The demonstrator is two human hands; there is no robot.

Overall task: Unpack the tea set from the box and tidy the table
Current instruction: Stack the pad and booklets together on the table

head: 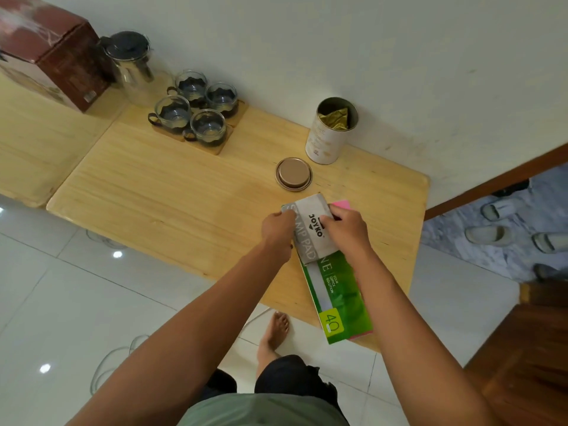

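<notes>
Both hands, left hand (278,230) and right hand (345,230), grip the grey cardboard stamp-pad box (310,229) by its sides near the desk's (153,195) right front corner, long axis pointing away from me.

Tabletop (172,192) pale wood, smooth satin; cups (196,106) clear glass; teapot (132,63) glass and shiny metal; box (52,50) glossy cardboard; floor (61,287) glossy tile; lid (294,173) matt metal.

Bare table (159,192) across frame centre, open passage, cups (196,112) and teapot (132,63) blocking upper left, tin (330,133) and lid (294,173) obstructing centre right.
</notes>
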